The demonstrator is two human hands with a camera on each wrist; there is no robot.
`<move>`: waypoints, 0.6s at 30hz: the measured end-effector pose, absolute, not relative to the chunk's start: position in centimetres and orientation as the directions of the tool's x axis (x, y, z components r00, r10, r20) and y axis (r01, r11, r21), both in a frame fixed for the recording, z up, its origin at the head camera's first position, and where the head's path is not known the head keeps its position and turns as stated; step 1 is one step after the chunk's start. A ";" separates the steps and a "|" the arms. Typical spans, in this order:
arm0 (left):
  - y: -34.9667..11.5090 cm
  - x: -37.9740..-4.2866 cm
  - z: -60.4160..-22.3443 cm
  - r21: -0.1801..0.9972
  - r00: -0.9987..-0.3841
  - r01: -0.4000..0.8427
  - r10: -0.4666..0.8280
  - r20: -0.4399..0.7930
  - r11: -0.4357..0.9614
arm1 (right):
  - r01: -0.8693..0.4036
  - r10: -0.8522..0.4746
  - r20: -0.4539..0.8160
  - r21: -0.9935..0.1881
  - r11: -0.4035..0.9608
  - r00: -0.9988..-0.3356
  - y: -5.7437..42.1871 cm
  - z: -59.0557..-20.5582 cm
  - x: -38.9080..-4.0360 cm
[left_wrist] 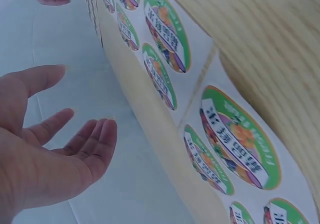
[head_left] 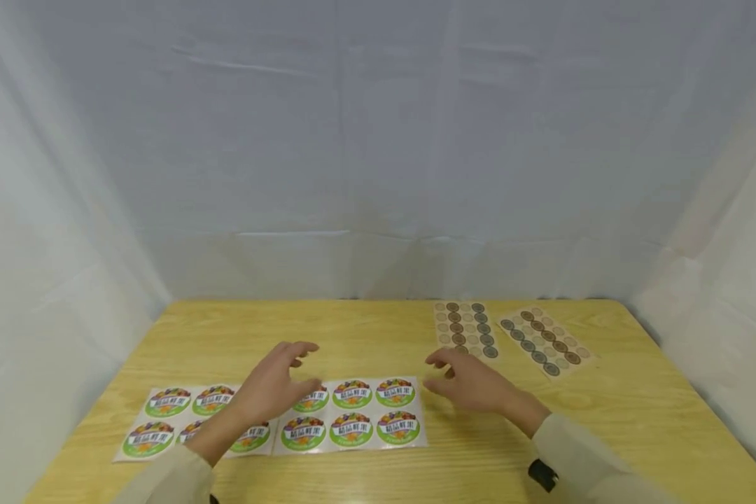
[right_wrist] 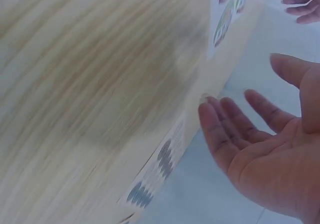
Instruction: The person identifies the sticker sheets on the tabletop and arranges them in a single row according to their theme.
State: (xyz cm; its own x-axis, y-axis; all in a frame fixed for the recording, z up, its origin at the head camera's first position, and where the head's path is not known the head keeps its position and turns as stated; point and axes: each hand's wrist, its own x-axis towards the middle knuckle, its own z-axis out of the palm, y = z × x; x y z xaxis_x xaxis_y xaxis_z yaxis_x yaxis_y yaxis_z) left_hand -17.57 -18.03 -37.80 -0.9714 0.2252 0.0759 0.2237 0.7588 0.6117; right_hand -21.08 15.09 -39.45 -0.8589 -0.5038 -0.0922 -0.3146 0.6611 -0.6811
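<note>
Two white sheets of round fruit stickers lie side by side on the wooden table, the left sticker sheet [head_left: 185, 414] partly behind my left forearm and the right sticker sheet [head_left: 374, 411] more fully in sight. Above where they meet hovers my left hand [head_left: 271, 385], fingers loosely bent and holding nothing. My right hand [head_left: 472, 381] is raised just right of the right sheet, also with nothing in it. Both wrist views show relaxed fingers apart from the table, such as the left fingers [left_wrist: 102, 144] and the right fingers [right_wrist: 217, 129].
At the back right of the wooden table [head_left: 353, 483] lie two sheets of small round brown and grey stickers, one nearly straight [head_left: 472, 329] and one slanted [head_left: 544, 339]. White cloth [head_left: 378, 154] hangs behind the table and on both sides.
</note>
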 end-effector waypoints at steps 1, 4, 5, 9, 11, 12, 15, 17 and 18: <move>-17.8 -17.7 -37.8 0.624 -0.970 0.226 0.229 0.076 0.748 | -0.313 -0.501 -0.087 -0.685 0.658 -0.861 15.4 -39.4 -21.2; -17.0 -18.2 -37.8 0.663 -0.964 0.244 0.252 0.086 0.707 | -0.319 -0.491 -0.072 -0.678 0.662 -0.868 16.4 -39.3 -21.7; -16.8 -18.3 -37.7 0.673 -0.961 0.252 0.259 0.093 0.695 | -0.324 -0.491 -0.062 -0.677 0.661 -0.869 16.7 -39.4 -21.8; -15.8 -18.8 -37.8 0.714 -0.954 0.273 0.278 0.113 0.645 | -0.331 -0.480 -0.032 -0.684 0.650 -0.877 18.0 -39.5 -22.1; -15.3 -19.0 -37.9 0.731 -0.953 0.274 0.281 0.117 0.625 | -0.326 -0.471 -0.022 -0.693 0.643 -0.882 18.6 -39.7 -22.3; -15.1 -19.1 -37.9 0.740 -0.952 0.276 0.282 0.121 0.614 | -0.321 -0.461 -0.019 -0.694 0.645 -0.887 18.9 -39.8 -22.4; -14.4 -19.5 -38.2 0.764 -0.951 0.272 0.282 0.123 0.584 | -0.306 -0.433 -0.006 -0.698 0.647 -0.902 19.9 -40.1 -22.8; -13.8 -19.8 -38.3 0.780 -0.953 0.266 0.279 0.122 0.566 | -0.297 -0.413 0.003 -0.700 0.649 -0.911 20.4 -40.3 -23.1; -13.6 -19.9 -38.4 0.790 -0.954 0.258 0.275 0.117 0.557 | -0.289 -0.400 0.008 -0.703 0.650 -0.917 20.7 -40.5 -23.2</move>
State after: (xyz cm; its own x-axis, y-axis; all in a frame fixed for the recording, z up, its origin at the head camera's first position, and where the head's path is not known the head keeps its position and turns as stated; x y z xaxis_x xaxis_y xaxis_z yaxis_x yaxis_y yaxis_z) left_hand -19.89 -13.56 -38.41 -0.9542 0.2753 0.1175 0.2578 0.5567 0.7897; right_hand -23.24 20.72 -40.46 -0.9167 -0.3995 0.0081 -0.2894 0.6499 -0.7027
